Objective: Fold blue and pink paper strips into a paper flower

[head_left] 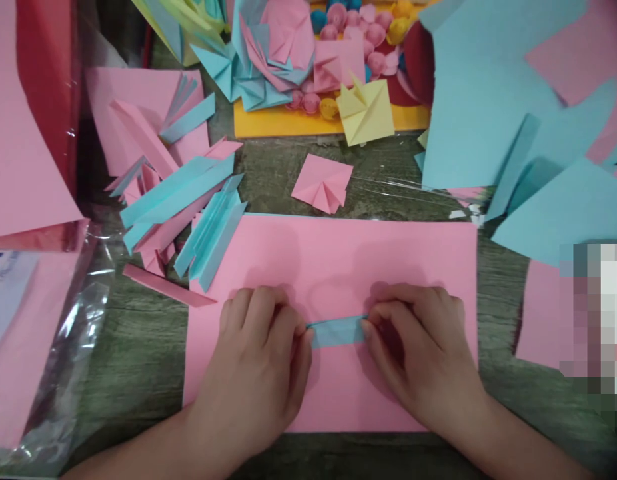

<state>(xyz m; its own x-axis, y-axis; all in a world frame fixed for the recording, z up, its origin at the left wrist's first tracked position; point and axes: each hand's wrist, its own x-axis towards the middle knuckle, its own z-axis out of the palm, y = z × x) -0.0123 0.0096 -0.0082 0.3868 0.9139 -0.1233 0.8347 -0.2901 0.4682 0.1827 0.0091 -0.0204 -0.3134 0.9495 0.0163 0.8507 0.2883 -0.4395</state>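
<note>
A short blue paper strip [337, 332] is stretched level between my two hands, over a large pink paper sheet [333, 260]. My left hand [261, 353] pinches the strip's left end between thumb and fingertips. At the other end, my right hand [423, 340] grips it the same way, its thumb below and fingers above. Both ends of the strip are hidden by my fingers. A small folded pink paper piece [322, 181] lies just beyond the sheet. Folded blue paper strips [213, 230] rest over the sheet's upper left corner.
On the left are pink sheets in a clear plastic bag [83, 327]. At the back, a yellow tray [283, 123] holds folded paper and pink and yellow beads. Large blue paper sheets [468, 120] cover the right side. The table [138, 360] is dark wood grain.
</note>
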